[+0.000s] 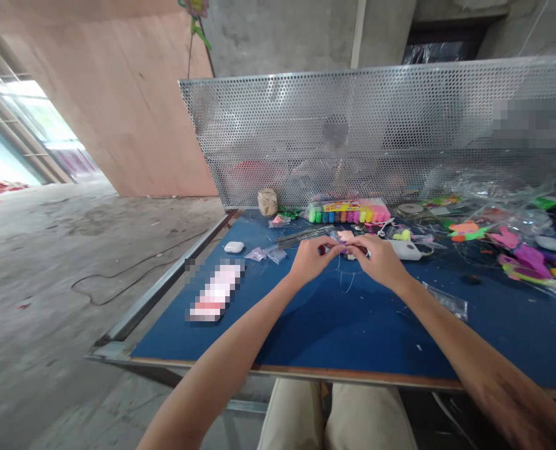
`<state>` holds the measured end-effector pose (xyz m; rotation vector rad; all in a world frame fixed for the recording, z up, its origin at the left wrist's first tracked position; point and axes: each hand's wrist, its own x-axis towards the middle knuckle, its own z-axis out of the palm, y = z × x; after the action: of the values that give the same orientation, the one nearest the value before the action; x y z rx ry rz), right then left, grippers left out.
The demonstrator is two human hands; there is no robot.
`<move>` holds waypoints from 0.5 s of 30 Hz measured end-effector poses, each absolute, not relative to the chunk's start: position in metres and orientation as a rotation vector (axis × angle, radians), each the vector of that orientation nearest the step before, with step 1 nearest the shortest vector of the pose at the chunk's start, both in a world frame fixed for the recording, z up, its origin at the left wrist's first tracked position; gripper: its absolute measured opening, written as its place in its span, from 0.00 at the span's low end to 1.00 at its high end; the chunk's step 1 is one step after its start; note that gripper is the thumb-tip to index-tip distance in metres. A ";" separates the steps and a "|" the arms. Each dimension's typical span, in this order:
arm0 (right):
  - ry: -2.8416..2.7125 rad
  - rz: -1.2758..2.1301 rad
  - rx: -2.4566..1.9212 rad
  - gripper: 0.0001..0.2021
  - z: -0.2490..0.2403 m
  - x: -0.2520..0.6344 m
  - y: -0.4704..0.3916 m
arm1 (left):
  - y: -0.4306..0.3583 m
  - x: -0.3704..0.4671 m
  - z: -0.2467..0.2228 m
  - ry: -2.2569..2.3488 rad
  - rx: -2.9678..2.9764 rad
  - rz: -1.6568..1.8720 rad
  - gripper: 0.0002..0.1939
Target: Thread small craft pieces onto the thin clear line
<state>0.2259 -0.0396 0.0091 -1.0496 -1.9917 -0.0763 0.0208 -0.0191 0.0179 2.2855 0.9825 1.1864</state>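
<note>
So, both hands are up over the blue tabletop (306, 337), tips nearly meeting. The left hand (316, 255) has thumb and finger pinched together, the right hand (376, 257) does the same, and they're clamped on a small dark purplish piece (348, 246) right between the fingertips. Fingers hide most of it, so I honestly can't tell its shape.

Just beyond the grip there's a clear plastic pack of rainbow-coloured cylinders (348, 214), and behind that a grey perforated metal panel (334, 106). Off to the left of the pinch, thin dark straight rods (306, 235) lie in a bunch, then little clear bags with something purple inside (257, 254), then a white rounded plastic case (234, 247). Right beside the right hand is a white oblong device with a cable (406, 250). Well over to the right sits a messy pile of bright pink, purple and green pieces (531, 257), and a flat clear plastic packet (449, 303) lies by the right forearm.
</note>
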 end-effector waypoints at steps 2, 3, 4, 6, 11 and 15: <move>-1.997 -0.078 -1.044 0.06 0.008 0.227 -0.038 | -0.018 0.020 0.018 0.958 2.296 1.154 0.15; -2.004 -0.080 -1.041 0.06 0.008 0.227 -0.037 | -0.018 0.020 0.018 0.950 2.310 1.132 0.15; -2.012 -0.085 -1.038 0.06 0.007 0.227 -0.037 | -0.018 0.019 0.019 0.948 2.325 1.113 0.15; -2.021 -0.120 -1.038 0.06 0.008 0.228 -0.037 | -0.019 0.019 0.020 0.955 2.349 1.094 0.15; -2.054 -0.284 -0.989 0.08 0.014 0.231 -0.041 | -0.021 0.018 0.025 0.911 2.303 1.076 0.16; -2.073 -0.349 -0.898 0.07 0.020 0.233 -0.044 | -0.020 0.013 0.031 0.810 2.136 0.967 0.21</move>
<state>0.2335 -0.0437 0.0196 -0.8979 -2.0727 -0.3492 0.0135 -0.0197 0.0306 2.1359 0.8105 0.9675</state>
